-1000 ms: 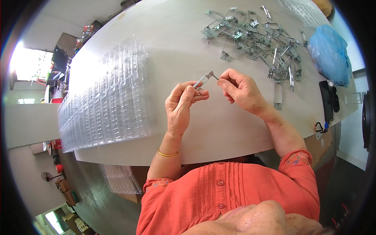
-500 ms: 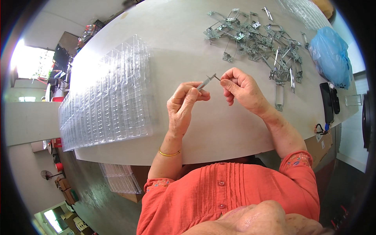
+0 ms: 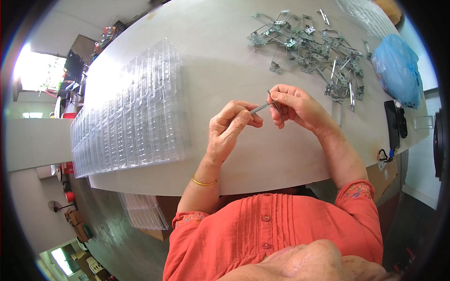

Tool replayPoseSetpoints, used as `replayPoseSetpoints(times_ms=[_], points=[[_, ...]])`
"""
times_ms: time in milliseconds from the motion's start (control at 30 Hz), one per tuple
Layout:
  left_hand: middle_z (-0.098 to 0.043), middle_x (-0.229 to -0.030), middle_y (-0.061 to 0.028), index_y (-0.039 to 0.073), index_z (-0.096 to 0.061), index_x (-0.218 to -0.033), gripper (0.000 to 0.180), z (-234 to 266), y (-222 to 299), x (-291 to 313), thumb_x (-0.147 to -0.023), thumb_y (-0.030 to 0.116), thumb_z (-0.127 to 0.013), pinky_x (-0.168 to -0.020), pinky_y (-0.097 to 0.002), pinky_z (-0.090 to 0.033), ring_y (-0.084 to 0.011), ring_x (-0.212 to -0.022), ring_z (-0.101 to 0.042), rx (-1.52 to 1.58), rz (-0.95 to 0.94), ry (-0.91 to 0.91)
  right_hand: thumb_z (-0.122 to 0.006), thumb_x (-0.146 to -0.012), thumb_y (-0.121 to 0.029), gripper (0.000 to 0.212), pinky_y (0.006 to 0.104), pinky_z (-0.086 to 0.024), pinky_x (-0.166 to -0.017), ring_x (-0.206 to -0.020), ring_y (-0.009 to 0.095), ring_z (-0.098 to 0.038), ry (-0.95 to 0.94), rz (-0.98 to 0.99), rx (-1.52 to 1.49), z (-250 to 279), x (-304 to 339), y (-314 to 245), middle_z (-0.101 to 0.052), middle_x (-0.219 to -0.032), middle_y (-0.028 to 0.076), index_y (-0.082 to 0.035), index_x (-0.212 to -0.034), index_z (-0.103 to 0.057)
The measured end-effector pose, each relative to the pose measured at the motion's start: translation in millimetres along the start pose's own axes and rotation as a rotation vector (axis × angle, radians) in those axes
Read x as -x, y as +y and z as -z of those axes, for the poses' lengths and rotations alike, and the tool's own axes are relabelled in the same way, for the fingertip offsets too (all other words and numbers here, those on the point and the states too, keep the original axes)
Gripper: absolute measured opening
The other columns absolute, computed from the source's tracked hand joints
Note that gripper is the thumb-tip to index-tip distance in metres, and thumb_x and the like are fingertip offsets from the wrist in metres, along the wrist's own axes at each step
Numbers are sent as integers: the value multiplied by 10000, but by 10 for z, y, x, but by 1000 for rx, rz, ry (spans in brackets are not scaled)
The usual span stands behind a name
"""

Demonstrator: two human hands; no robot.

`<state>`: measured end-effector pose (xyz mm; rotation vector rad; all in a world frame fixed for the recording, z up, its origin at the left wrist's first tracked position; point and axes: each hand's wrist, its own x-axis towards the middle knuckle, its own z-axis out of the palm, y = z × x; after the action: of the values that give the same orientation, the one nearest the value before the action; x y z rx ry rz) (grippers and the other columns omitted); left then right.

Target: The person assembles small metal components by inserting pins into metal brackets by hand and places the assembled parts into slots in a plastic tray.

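My left hand (image 3: 228, 129) is closed in a pinch around a slim grey metal bracket (image 3: 258, 109), which points up and to the right. At the bracket's far end, a short dark piece stands crosswise, partly covered by fingers. My right hand (image 3: 300, 107) is closed around that end, thumb and forefinger at the crosswise piece. Both hands are raised over the table, close together. Beyond my right hand lies a loose pile of similar metal brackets (image 3: 304, 44) with thin wire-like frames. How the held parts join is too small to make out.
On the left of the pale table (image 3: 211, 61) stand stacked clear plastic trays (image 3: 131, 112) with many small pockets. A blue plastic bag (image 3: 397, 70) and a black phone (image 3: 391, 124) lie at the right edge. More clear trays (image 3: 144, 210) sit below the table's near edge.
My left hand has shifted right and slightly down, and the bracket lies flatter. My right fingers have come onto the bracket's far end, closing the distance between the hands.
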<state>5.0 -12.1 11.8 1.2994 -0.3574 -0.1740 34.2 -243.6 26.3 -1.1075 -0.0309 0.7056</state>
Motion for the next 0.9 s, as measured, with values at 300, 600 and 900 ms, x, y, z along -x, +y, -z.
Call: replayPoseSetpoints(times_ms=[300, 600, 900], points=[[-684, -1021, -163, -92, -627, -1080, 215, 32, -14, 5, -1034, 92, -527, -814, -373, -608, -226, -872, -716, 109, 96, -6, -574, -1037, -263, 152, 189, -376, -449, -511, 26, -477, 368, 281, 188, -51, -36, 22, -580, -702, -30, -121, -999, -614], [-676, -1073, -208, -107, -620, -1102, 261, 28, -26, -36, -1044, 118, -500, -818, -400, -618, -256, -890, -723, 56, 68, 203, -584, -1035, -277, 184, 208, -385, -436, -485, 42, -488, 186, 111, 318, -193, 33, 37, -552, -647, -33, -97, -1068, -602], [-652, -1106, -146, -63, -649, -937, 164, -18, -40, -14, -1008, 54, -558, -807, -321, -579, -194, -880, -704, -201, -50, 125, -573, -1030, -222, 226, 238, -492, -486, -592, 82, -579, 152, 120, 231, -165, 10, 79, -618, -764, 32, 2, -1058, -575]])
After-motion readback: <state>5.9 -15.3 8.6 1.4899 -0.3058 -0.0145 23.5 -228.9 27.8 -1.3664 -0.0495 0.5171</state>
